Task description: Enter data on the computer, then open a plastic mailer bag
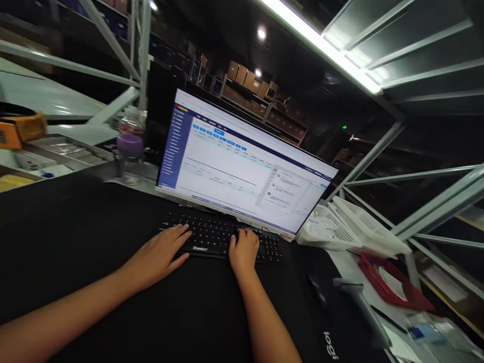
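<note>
Keyboard (212, 237): lies on the mat (196, 307), near the centre of the view; the clock directions below are read from it, with 12 pointing away from the person.
Left hand (161, 252): at 9 o'clock, laid over the keyboard's left end; grip loose and empty, fingers spread, thumb by the front edge.
Right hand (244, 252): at 3 o'clock, on the keys right of the middle; grip relaxed with fingers bent, holding nothing. Whether any key is pressed cannot be told.
Monitor (234, 161): at 12, just behind the keyboard, lit; a page with blue buttons and rows, a paler panel over its lower right.
Page progress: the page is up and both hands are placed, so typing looks under way; the text is too small to tell what is entered or how much is left.
Mouse (317, 290): at 4 o'clock, untouched.
Scanner (363, 302): also at 4, beyond the mouse, untouched.
Tabletop (348, 263): pale beyond the mat, bearing a red tray (421, 302) just past 3 o'clock.
Bottle (130, 146): at 10, beside the monitor.
</note>
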The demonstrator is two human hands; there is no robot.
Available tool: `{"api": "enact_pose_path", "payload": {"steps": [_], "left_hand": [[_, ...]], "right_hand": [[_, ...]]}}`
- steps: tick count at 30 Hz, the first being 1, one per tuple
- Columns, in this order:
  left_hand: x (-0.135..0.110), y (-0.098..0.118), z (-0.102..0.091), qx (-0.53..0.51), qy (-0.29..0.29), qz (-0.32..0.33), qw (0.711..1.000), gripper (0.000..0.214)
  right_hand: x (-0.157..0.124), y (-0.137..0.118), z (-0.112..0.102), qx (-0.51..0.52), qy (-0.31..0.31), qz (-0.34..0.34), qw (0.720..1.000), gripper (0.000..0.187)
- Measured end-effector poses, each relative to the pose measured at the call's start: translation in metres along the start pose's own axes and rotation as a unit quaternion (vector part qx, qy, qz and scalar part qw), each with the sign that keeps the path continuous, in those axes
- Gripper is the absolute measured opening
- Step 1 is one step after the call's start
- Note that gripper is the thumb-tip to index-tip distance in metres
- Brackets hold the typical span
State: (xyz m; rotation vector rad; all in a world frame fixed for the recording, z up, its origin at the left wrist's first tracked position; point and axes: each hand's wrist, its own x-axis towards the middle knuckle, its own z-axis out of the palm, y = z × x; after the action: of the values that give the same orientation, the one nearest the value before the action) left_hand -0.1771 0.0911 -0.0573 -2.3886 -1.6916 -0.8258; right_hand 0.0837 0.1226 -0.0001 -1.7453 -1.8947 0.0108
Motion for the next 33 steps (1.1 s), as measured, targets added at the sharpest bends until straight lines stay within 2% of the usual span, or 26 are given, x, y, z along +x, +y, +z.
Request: {"api": "enact_pose_path", "payload": {"steps": [5, 9, 13, 15, 19, 23, 25, 29, 31, 33], "left_hand": [[0.0, 0.002, -0.003, 0.021, -0.014, 0.021, 0.999, 0.075], [0.018, 0.002, -0.001, 0.031, -0.008, 0.055, 0.998, 0.081], [0.045, 0.006, -0.002, 0.027, -0.004, 0.023, 0.999, 0.08], [0.05, 0.01, -0.004, 0.036, -0.002, -0.003, 0.999, 0.078], [0.035, 0.012, -0.001, 0.089, 0.021, -0.03, 0.995, 0.066], [0.007, 0.006, 0.01, 0.093, -0.02, -0.043, 0.995, 0.065], [-0.001, 0.001, 0.015, 0.101, -0.015, -0.03, 0.994, 0.067], [-0.003, -0.005, 0.017, 0.102, 0.02, 0.002, 0.995, 0.068], [-0.002, -0.005, 0.015, 0.094, 0.027, -0.004, 0.995, 0.068], [0.0, -0.003, 0.014, 0.09, 0.03, -0.01, 0.995, 0.069]], "right_hand": [[-0.003, -0.003, -0.001, 0.002, -0.004, 0.002, 1.0, 0.036], [-0.003, -0.004, -0.002, 0.008, -0.007, 0.013, 1.0, 0.036], [0.0, -0.003, 0.0, 0.021, -0.004, 0.015, 1.0, 0.034], [0.0, -0.002, 0.002, 0.028, 0.0, 0.021, 0.999, 0.035], [0.001, -0.002, 0.002, 0.04, 0.0, 0.023, 0.999, 0.037], [0.003, -0.005, -0.004, 0.036, -0.002, 0.008, 0.999, 0.035], [0.004, -0.004, -0.01, 0.024, -0.006, 0.002, 1.0, 0.034], [-0.003, 0.017, -0.029, -0.035, -0.013, -0.055, 0.998, 0.037], [-0.013, 0.041, -0.042, -0.073, -0.01, -0.088, 0.993, 0.036], [-0.025, 0.072, -0.058, -0.101, -0.003, -0.08, 0.992, 0.034]]}}
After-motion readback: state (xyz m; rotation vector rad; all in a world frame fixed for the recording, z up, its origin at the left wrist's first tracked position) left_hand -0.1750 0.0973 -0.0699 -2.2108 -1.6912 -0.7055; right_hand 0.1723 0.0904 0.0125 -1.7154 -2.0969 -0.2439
